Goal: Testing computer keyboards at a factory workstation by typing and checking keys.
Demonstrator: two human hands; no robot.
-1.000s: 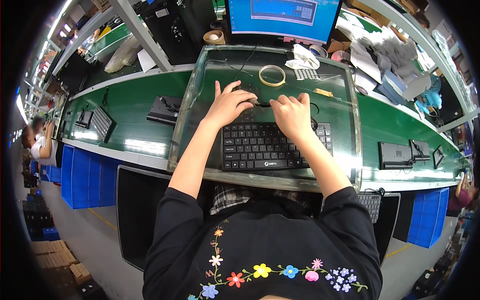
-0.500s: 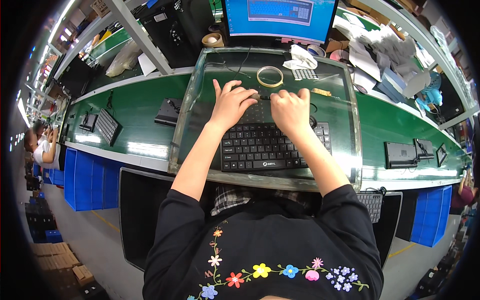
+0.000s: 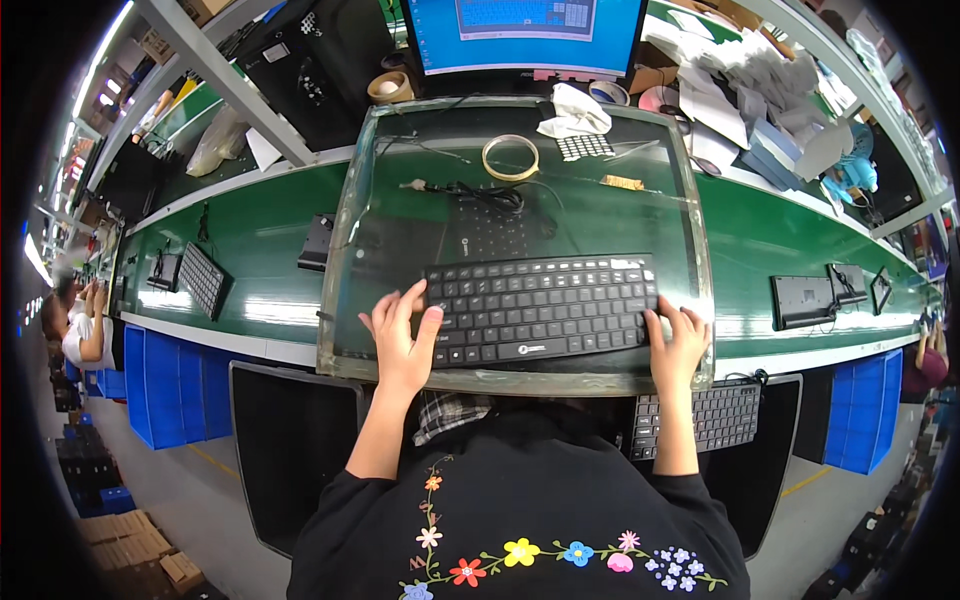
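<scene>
A black keyboard (image 3: 540, 312) lies across the near part of a glass-topped panel (image 3: 345, 270), its right end a little farther from me than its left. My left hand (image 3: 403, 335) grips the keyboard's left end, thumb over the edge keys and fingers along the side. At the opposite end, my right hand (image 3: 680, 340) holds the right edge between thumb and fingers. Behind the keyboard rests its bundled black cable (image 3: 485, 197), with a light-coloured plug end (image 3: 413, 185) pointing left. Whether the keyboard is slightly raised off the glass, I cannot tell.
A tape roll (image 3: 510, 158), white cloth (image 3: 575, 112) and yellowish piece (image 3: 622, 183) lie toward the panel's back, before a monitor (image 3: 525, 40). Other keyboards (image 3: 205, 280) lie on the green bench. Another keyboard (image 3: 715, 420) sits below the right front edge. Blue bins (image 3: 175, 385) stand below.
Both hands have left the cable behind the keyboard and come nearer to me, taking hold of the keyboard's two ends. The cable now lies loose on the glass, and the keyboard is turned slightly.
</scene>
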